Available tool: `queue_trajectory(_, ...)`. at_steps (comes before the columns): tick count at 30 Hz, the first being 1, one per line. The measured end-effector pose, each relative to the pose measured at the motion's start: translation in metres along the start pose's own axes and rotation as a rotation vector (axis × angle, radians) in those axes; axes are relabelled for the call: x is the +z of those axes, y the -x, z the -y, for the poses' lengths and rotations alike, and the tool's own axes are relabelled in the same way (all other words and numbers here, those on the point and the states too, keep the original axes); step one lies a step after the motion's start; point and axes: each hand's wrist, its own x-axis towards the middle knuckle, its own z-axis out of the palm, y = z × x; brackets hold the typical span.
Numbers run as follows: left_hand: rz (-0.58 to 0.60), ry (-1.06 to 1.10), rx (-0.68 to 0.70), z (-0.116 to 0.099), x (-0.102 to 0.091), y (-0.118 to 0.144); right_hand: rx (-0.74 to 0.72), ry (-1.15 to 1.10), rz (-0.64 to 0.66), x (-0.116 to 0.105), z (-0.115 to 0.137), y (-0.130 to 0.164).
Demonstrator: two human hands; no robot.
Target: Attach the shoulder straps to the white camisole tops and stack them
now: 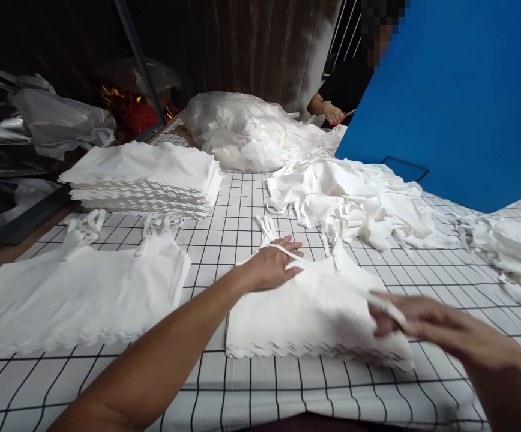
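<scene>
On the checked tabletop [242,204] right in front of me sits a stack of white cloth pieces [310,318], and my left hand [272,264] lies flat and open on its far left corner, across a thin white strap [283,249]. My right hand [422,321] is blurred over the stack's right edge, fingers pinching a small white strip [389,307]. Another flat stack [71,294] lies to the left.

Left hand [273,266] flat on the top-left corner of the middle stack [310,318], fingers over a strap [283,251]. Right hand [427,324], blurred, pinches a strap end at the stack's right edge. Second stack [75,294] to the left, folded pile [147,177] behind it, loose heap [355,198] beyond. Grid table [242,198].
</scene>
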Motion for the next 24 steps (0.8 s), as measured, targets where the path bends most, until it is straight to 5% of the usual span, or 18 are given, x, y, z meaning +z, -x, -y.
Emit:
queue_trajectory(3,-0.068,0.538,-0.051,0.003,-0.011,-0.004,-0.282,-0.339,-0.081,-0.014,0.015,-0.061)
queue_trajectory(6,-0.243,0.877,-0.132,0.011,-0.021,-0.008,-0.265,-0.598,-0.134,-0.008,0.030,-0.127)
queue_trajectory(11,-0.448,0.820,-0.400,0.025,-0.037,-0.003,-0.145,-0.655,-0.091,0.032,0.025,-0.183)
queue_trajectory(14,-0.373,0.569,-0.359,0.023,-0.047,0.005,-0.119,-0.595,-0.036,0.046,0.011,-0.187)
queue_trajectory(20,0.104,0.201,-0.356,0.000,-0.061,0.020,-0.127,-0.684,0.077,0.047,0.006,-0.187)
queue_trajectory(24,0.130,0.106,-0.412,-0.007,-0.055,0.021,-0.140,-0.692,0.098,0.046,0.005,-0.186)
